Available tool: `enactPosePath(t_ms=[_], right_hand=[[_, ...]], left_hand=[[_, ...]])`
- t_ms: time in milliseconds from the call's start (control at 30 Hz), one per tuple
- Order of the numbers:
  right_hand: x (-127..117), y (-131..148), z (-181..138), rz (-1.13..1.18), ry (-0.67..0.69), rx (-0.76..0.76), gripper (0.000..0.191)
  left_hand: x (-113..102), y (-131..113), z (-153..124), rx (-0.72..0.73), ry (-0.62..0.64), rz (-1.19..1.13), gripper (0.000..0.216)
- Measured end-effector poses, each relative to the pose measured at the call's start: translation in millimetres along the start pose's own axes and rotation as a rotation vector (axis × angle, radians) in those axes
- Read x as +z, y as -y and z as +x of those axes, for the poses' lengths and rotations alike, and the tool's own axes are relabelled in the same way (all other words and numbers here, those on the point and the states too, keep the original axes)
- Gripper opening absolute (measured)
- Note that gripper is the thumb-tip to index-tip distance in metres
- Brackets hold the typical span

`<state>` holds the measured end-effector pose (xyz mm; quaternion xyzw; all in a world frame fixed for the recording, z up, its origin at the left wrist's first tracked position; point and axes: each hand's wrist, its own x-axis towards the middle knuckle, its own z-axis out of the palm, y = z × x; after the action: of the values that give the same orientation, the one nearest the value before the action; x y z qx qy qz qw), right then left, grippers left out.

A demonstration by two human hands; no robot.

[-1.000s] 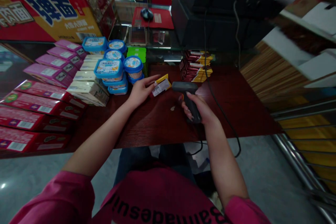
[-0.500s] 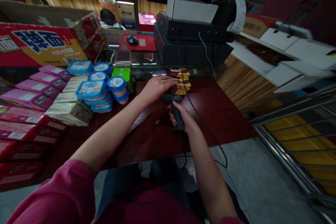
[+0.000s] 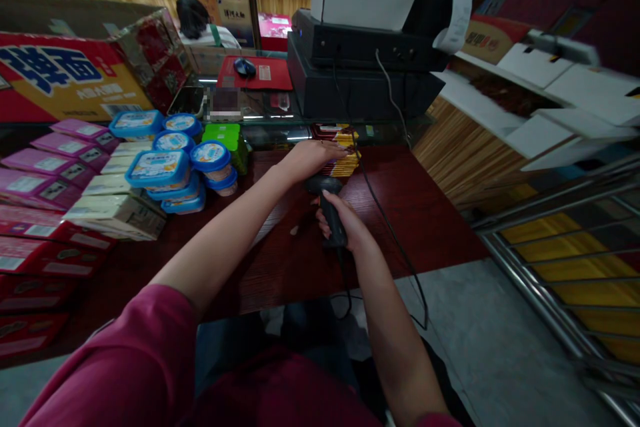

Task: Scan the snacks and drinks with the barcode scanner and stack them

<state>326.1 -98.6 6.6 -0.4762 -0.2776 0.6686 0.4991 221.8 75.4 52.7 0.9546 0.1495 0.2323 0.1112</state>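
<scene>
My right hand is wrapped round the grip of a dark corded barcode scanner, held just above the dark red counter. My left hand reaches past it and lies with fingers stretched out flat on a stack of red and yellow packets at the counter's back edge. Whether the fingers pinch a packet is hidden.
Blue-lidded tubs, a green box, pink boxes and red boxes crowd the counter's left. A black printer with a paper roll stands behind. The scanner cable hangs over the front edge. Metal rails are at right.
My left hand carried the small yellow packet from the counter's middle to the stack at the back and now rests on it. The scanner hand stayed put while the view tilted up.
</scene>
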Motion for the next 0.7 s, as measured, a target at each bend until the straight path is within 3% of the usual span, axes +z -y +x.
enactPosePath(t_ms=[167,267,400,567,700], right_hand=[[0,1,-1,-0.017,0.000,0.011,0.047],[0,2,-1,-0.024,0.001,0.022,0.048],[2,2,-2,-0.024,0.012,0.026,0.046],[5,0,-5,-0.042,0.072,0.009,0.047],[9,1,-11,-0.089,0.154,0.023,0.045]], left_hand=[[4,-2,5,-0.051,-0.003,-0.020,0.050],[-2,-6,-8,-0.050,-0.059,-0.021,0.047],[-28,-18,-65,-0.120,-0.218,0.013,0.040],[-64,-34,-159,-0.359,-0.435,0.147,0.046],[-70,-34,-193,-0.542,-0.562,0.156,0.063]])
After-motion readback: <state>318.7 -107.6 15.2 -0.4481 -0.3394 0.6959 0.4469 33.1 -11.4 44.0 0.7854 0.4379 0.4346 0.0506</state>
